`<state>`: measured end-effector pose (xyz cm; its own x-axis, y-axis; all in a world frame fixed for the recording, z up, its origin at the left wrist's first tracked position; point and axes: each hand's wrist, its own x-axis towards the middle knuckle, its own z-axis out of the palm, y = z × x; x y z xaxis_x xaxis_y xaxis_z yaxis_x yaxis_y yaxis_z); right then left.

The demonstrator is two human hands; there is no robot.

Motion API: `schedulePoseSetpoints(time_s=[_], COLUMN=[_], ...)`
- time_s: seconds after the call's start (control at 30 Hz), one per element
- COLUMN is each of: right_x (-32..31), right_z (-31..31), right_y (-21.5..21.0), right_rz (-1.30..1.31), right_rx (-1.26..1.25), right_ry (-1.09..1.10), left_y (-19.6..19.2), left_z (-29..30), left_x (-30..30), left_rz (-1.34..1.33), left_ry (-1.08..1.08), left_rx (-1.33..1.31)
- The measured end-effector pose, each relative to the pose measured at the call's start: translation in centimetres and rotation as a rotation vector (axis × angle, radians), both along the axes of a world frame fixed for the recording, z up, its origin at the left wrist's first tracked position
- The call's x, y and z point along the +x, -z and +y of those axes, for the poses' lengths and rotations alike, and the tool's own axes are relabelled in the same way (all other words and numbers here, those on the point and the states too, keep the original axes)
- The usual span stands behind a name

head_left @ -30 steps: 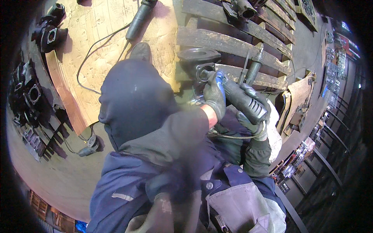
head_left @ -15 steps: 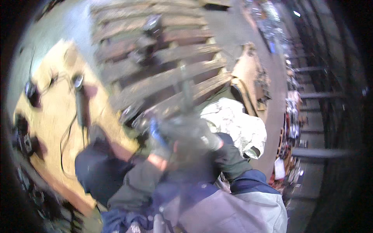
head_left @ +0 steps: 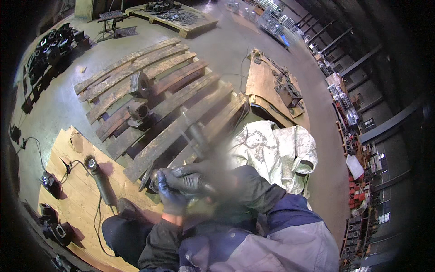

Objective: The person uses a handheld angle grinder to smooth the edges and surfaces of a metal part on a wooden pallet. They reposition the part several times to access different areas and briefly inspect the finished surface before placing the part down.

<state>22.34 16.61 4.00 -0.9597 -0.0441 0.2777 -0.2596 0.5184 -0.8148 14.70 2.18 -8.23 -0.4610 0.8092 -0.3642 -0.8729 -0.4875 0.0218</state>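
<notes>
My left hand (head_left: pixel 171 196), in a grey and blue glove, is closed around the near side of a dark grey ribbed tool (head_left: pixel 192 182). My right hand (head_left: pixel 189 170), also gloved, lies over its far side with the fingers curled; a hazy smear hides much of that hand. At the left end of the held thing a round metal part (head_left: pixel 155 182) shows. Both hands are close together in front of my lap, at the near edge of the pallet (head_left: pixel 174 109). A blurred grey tube-like shape (head_left: pixel 195 133) appears just beyond them.
Left, a plywood board (head_left: pixel 68 156) carries a corded cylindrical power tool (head_left: pixel 102 182) and dark castings (head_left: pixel 56 231). Two castings (head_left: pixel 140 113) stand on the pallet. A white cloth sack (head_left: pixel 272 149) lies right, before a cardboard-topped stack (head_left: pixel 272 86) with metal parts. Shelves line the right.
The view has swung and sharpened, so more floor and the far pallet show. Both hands stay together on the held tool.
</notes>
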Motion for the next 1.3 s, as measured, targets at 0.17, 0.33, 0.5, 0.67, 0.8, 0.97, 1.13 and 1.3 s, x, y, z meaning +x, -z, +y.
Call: schedulePoseSetpoints(time_s=[0.17, 0.33, 0.5, 0.67, 0.8, 0.97, 1.13, 1.3], right_x=[-0.7, -1.0, -1.7, 2.0, 3.5, 3.6, 3.6, 3.2], right_z=[0.0, 1.3, 5.0, 7.4, 8.4, 8.7, 9.1, 9.0], right_y=[2.2, 3.9, 2.4, 1.5, 1.8, 1.6, 2.5, 3.1], right_rz=[-0.008, -0.156, -0.028, 0.245, 0.361, 0.335, 0.304, 0.283], right_rx=[-0.057, -0.139, -0.192, -0.174, -0.462, -0.467, -0.498, -0.520], right_ry=[0.025, 0.011, 0.154, 0.620, 0.705, 0.779, 0.796, 0.772], left_y=[0.4, 2.6, 1.0, 4.5, 12.0, 16.6, 16.3, 14.8], left_z=[0.5, 0.2, -1.7, -1.9, -1.0, -0.2, -0.3, -1.5], left_x=[-0.8, -1.3, -2.8, -10.5, -14.7, -14.5, -13.7, -12.8], left_rz=[-0.160, 0.311, 0.480, 0.839, 1.670, 1.667, 1.571, 1.488], left_ry=[0.041, -0.029, 0.116, -0.067, 0.501, 0.748, 0.779, 0.750], left_rx=[0.224, -0.029, -0.170, -0.951, -1.560, -1.559, -1.537, -1.486])
